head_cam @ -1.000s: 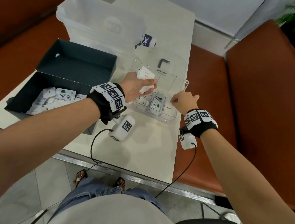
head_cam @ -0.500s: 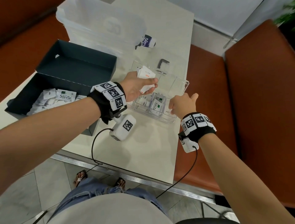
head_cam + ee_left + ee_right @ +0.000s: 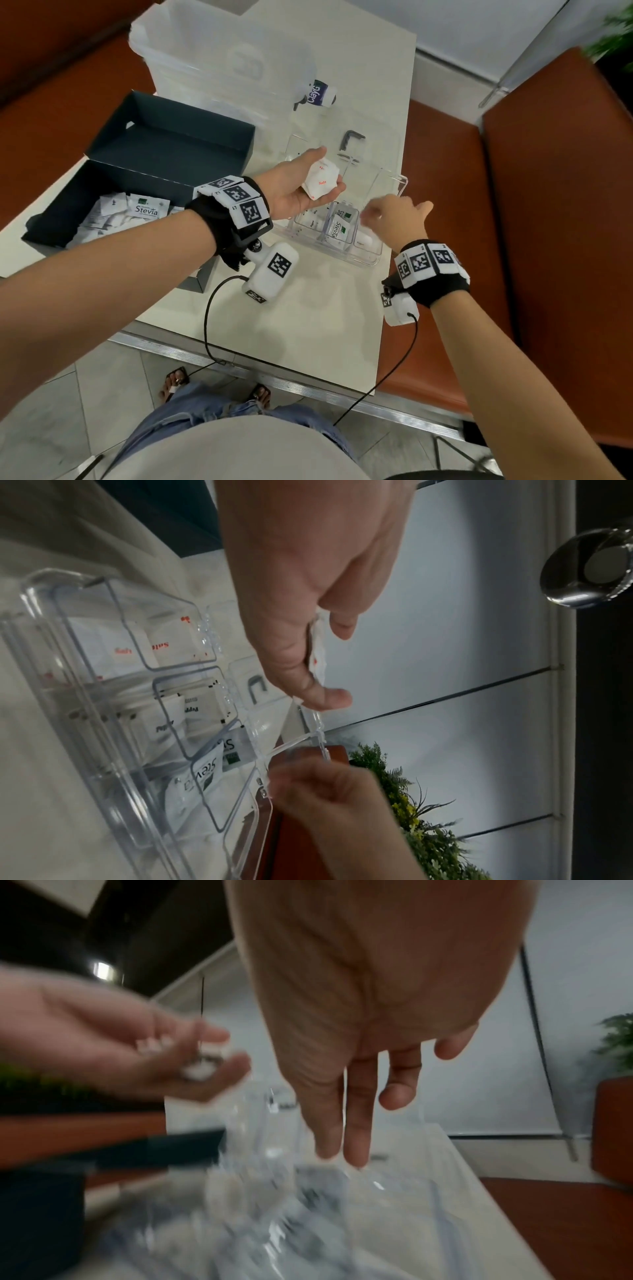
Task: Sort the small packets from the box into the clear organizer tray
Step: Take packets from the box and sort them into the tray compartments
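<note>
A white desk (image 3: 308,342) carries everything. At its far left corner stands a big clear tub (image 3: 205,54). Near the left edge sits a dark box (image 3: 164,150), open, with its lid up, and white packets (image 3: 113,219) lie in a heap inside it; one says Stevia. Near the right edge sits the clear organizer tray (image 3: 394,181). Its near slots already have packets in them: salt ones, pepper ones and Stevia packets (image 3: 337,228), each kind in its own slot. The left hand (image 3: 294,192) is above the tray, palm up, and its curled fingers (image 3: 322,696) and thumb hold a few white salt packets (image 3: 320,183). The right hand (image 3: 394,222) is just above the near right slots, blurry, with fingers (image 3: 356,1137) straight and pointing down, holding nothing. A small bottle (image 3: 320,94) lies on the desk beyond the tray, beside the tub.
</note>
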Demonstrator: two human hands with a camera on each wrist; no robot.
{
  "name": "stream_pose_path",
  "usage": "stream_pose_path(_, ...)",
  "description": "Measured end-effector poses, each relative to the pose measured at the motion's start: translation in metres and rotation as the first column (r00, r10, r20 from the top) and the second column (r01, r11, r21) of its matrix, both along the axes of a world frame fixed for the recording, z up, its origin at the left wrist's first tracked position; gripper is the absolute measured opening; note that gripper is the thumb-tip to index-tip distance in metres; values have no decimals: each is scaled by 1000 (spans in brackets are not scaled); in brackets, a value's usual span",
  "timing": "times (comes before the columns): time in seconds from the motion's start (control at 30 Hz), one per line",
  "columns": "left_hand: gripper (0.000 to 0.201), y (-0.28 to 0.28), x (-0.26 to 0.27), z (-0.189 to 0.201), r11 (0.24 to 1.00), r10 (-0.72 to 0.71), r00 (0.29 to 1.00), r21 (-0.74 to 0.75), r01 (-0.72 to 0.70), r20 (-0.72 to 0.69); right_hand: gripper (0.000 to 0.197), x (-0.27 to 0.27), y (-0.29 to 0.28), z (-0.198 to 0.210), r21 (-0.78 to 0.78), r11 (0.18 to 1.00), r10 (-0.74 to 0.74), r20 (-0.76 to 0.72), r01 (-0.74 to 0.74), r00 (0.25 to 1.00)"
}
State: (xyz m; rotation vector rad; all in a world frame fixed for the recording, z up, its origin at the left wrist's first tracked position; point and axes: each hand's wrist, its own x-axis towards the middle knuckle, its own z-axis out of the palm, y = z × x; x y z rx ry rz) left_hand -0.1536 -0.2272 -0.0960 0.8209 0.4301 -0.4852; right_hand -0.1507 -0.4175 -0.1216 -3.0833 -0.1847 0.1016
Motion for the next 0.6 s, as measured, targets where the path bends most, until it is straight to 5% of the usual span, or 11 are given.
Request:
stream_pose_path(0.07, 33, 1, -2, 2, 999, 5, 1000, -51, -6, -22, 13, -6, 9, 16, 321, 947, -66, 110, 27, 992)
stream_pose_path(0.17, 28, 1, -5, 4, 997, -32, 999, -71, 32, 6, 22, -15, 30, 31, 633, 774, -92, 66, 30, 994)
stream_pose_path(0.3, 24, 4, -11, 6, 996, -67, 993, -55, 73, 102, 45, -23, 50, 34, 737, 666, -95, -66, 113, 993)
stream_pose_path(0.47, 15, 10, -13, 3, 995, -65, 982, 87, 51, 175, 38, -22, 52, 37, 867, 404, -169, -241, 291, 956)
stream_pose_path(0.6, 17, 18, -12, 6, 995, -31, 981, 96, 12, 192, 19, -18, 53, 43, 896, 319, -189, -259, 309, 947)
